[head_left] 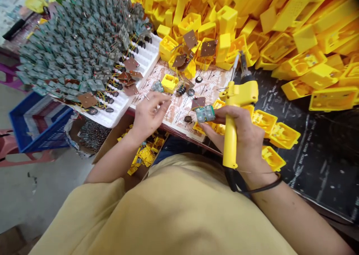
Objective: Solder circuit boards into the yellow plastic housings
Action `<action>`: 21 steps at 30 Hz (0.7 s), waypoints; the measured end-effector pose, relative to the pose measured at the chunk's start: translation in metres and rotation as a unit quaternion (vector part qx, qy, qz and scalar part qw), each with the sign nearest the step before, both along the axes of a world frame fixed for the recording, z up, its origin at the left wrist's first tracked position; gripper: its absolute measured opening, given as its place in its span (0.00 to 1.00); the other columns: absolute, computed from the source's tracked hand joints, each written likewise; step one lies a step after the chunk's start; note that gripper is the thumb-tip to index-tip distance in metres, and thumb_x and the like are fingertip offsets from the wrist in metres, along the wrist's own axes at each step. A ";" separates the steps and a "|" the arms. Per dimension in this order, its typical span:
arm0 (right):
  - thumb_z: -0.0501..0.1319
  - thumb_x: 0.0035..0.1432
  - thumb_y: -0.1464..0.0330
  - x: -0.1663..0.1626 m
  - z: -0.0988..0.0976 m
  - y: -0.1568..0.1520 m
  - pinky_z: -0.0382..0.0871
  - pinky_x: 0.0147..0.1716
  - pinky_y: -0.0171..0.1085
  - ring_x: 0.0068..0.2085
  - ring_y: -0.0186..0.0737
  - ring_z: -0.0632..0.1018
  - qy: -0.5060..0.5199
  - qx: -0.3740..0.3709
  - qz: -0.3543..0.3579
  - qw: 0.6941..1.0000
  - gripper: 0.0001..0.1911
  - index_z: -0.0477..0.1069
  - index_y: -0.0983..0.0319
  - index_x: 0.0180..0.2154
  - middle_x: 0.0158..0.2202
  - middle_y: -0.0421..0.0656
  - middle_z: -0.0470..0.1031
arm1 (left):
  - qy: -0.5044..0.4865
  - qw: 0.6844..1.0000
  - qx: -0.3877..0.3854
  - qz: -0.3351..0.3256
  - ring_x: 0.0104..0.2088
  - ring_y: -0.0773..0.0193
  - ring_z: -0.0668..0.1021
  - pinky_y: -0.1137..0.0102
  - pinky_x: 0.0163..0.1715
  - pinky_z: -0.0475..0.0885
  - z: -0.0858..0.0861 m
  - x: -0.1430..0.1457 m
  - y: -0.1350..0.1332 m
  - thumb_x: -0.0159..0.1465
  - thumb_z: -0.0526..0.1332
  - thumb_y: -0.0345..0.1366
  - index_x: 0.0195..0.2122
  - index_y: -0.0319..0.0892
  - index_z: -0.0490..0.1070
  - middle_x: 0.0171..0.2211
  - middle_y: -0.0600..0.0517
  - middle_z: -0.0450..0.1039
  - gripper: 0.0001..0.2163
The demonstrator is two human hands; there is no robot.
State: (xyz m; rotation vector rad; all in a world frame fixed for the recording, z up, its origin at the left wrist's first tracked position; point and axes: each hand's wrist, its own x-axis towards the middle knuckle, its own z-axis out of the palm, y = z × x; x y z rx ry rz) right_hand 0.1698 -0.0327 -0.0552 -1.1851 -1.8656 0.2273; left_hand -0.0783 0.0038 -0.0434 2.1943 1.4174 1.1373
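My right hand [244, 129] is closed round the handle of a yellow soldering gun [230, 143], whose metal tip points up and away from me. Its thumb and a finger also pinch a small green circuit board [205, 113] with translucent parts. Over the table's near edge is my left hand [151, 111], its fingers curled and pinched together; what they hold, if anything, I cannot make out. Just beyond it sit a small yellow plastic housing [169, 83] and another green board [157, 86]. Small round black parts [191, 92] and a brown board [198, 103] lie between the hands.
A white ridged tray [117, 111] at left carries a dense mass of wired boards [84, 42]. Yellow housings [297, 57] are heaped across the back and right. Below left are a blue crate [19, 124] and a box of yellow pieces [147, 154]. A black cord hangs by my right wrist.
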 end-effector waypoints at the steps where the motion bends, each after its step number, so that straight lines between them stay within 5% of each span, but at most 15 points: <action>1: 0.71 0.61 0.60 0.000 -0.001 -0.001 0.79 0.29 0.34 0.33 0.39 0.83 -0.010 0.010 -0.002 1.000 0.23 0.65 0.56 0.52 0.39 0.38 0.80 | 0.034 0.999 0.021 0.006 0.43 0.63 0.81 0.65 0.48 0.77 -0.005 0.000 -0.004 0.75 0.56 0.46 0.44 0.42 0.80 0.40 0.48 0.83 0.16; 5: 0.71 0.61 0.62 -0.006 0.004 -0.004 0.76 0.28 0.31 0.31 0.36 0.82 -0.055 0.072 -0.015 0.996 0.22 0.65 0.58 0.52 0.37 0.38 0.80 | 0.056 0.998 0.018 -0.037 0.50 0.57 0.80 0.58 0.57 0.73 -0.013 0.021 -0.006 0.76 0.53 0.47 0.48 0.42 0.82 0.46 0.46 0.84 0.20; 8: 0.71 0.61 0.66 -0.012 0.009 -0.008 0.73 0.27 0.31 0.29 0.34 0.80 -0.094 0.121 -0.009 0.988 0.19 0.66 0.58 0.50 0.35 0.37 0.80 | -0.121 0.982 -0.116 -0.083 0.47 0.59 0.83 0.62 0.52 0.76 -0.012 0.042 0.001 0.73 0.57 0.55 0.45 0.41 0.83 0.45 0.45 0.85 0.23; 12: 0.67 0.65 0.66 -0.005 0.007 -0.011 0.72 0.29 0.34 0.29 0.35 0.78 -0.138 0.127 0.010 0.982 0.16 0.67 0.59 0.51 0.32 0.37 0.77 | -0.316 0.904 -0.261 -0.122 0.38 0.63 0.84 0.70 0.40 0.78 -0.004 0.047 0.010 0.62 0.68 0.61 0.39 0.41 0.83 0.38 0.49 0.85 0.25; 15: 0.65 0.67 0.61 0.007 0.002 -0.007 0.76 0.41 0.39 0.32 0.38 0.78 -0.169 0.099 0.016 0.980 0.16 0.67 0.59 0.52 0.33 0.39 0.76 | -0.235 0.924 -0.246 -0.174 0.36 0.64 0.84 0.71 0.38 0.76 0.010 0.033 0.017 0.65 0.67 0.54 0.38 0.42 0.84 0.37 0.50 0.85 0.19; 18: 0.65 0.67 0.62 0.017 0.002 -0.004 0.75 0.52 0.43 0.34 0.38 0.78 -0.189 0.087 0.025 0.978 0.13 0.69 0.57 0.51 0.34 0.38 0.76 | -0.019 0.962 -0.174 -0.210 0.38 0.62 0.83 0.67 0.42 0.74 0.023 0.024 0.021 0.67 0.65 0.39 0.38 0.42 0.84 0.37 0.49 0.85 0.09; 21: 0.68 0.64 0.65 0.031 0.010 -0.013 0.75 0.48 0.38 0.35 0.35 0.78 -0.153 0.086 0.017 0.984 0.14 0.71 0.56 0.50 0.35 0.38 0.77 | 0.161 0.958 -0.133 -0.194 0.41 0.58 0.83 0.61 0.48 0.71 0.028 0.029 0.020 0.66 0.64 0.33 0.41 0.44 0.83 0.38 0.50 0.85 0.07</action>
